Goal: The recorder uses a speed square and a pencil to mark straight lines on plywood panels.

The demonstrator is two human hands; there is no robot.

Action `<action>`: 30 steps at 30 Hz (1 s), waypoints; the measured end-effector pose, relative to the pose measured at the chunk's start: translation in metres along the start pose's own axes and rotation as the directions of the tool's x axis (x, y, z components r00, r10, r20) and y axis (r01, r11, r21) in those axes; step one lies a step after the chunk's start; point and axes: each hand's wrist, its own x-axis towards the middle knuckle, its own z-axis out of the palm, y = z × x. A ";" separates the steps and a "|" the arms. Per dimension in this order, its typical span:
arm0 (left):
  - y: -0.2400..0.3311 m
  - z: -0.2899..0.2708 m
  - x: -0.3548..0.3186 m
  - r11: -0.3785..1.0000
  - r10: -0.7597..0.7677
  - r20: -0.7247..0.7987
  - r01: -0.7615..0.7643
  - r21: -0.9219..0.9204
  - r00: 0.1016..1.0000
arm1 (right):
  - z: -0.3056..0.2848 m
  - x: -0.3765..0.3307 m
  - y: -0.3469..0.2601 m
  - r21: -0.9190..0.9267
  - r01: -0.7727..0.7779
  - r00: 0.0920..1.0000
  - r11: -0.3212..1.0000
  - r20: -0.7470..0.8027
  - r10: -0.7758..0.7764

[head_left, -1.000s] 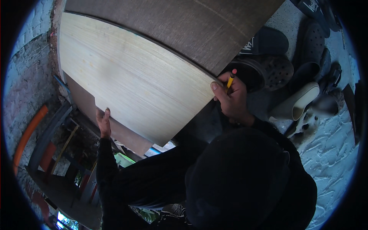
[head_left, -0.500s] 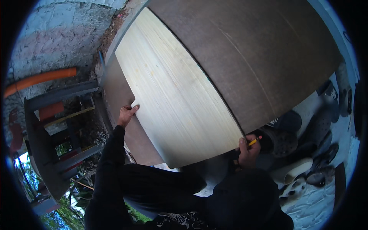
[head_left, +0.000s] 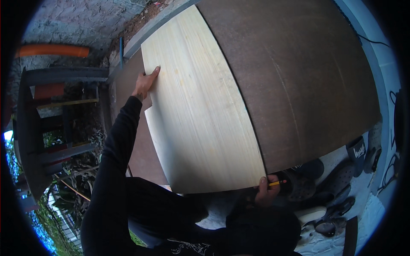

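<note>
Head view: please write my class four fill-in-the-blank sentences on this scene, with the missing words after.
1. The right hand holds a yellow ____.
2. Of the left and right edges of the board, the left hand touches the ____ one.
3. The sheet right of the board is coloured ____.
4. The pipe is coloured ____.

Missing words: pencil; left; brown; orange.

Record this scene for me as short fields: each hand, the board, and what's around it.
Left hand: at the left edge of the pale board, thumb on top
Right hand: at the board's near right corner, with a yellow pencil
Board: wood-grained, left edge stepped
Right of board: large dark brown sheet
Lower right: assorted shoes
Upper left: orange pipe
</note>
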 end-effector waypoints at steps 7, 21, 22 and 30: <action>0.004 -0.022 -0.005 0.993 -0.086 0.213 0.102 -0.065 0.973 | 0.006 0.002 -0.001 -0.025 0.014 0.998 1.000 -0.059 -0.015; -0.008 -0.009 -0.021 0.972 0.052 0.126 -0.022 -0.235 0.991 | -0.007 0.001 0.043 -0.148 0.266 0.945 0.953 -0.156 -0.288; -0.008 -0.011 -0.021 0.971 0.069 0.115 -0.040 -0.236 0.991 | -0.003 0.002 0.032 -0.085 0.207 0.964 0.975 -0.150 -0.218; -0.002 -0.011 -0.029 0.964 0.077 0.165 -0.031 -0.263 0.983 | -0.004 -0.002 0.017 0.028 0.069 0.995 0.997 -0.074 -0.067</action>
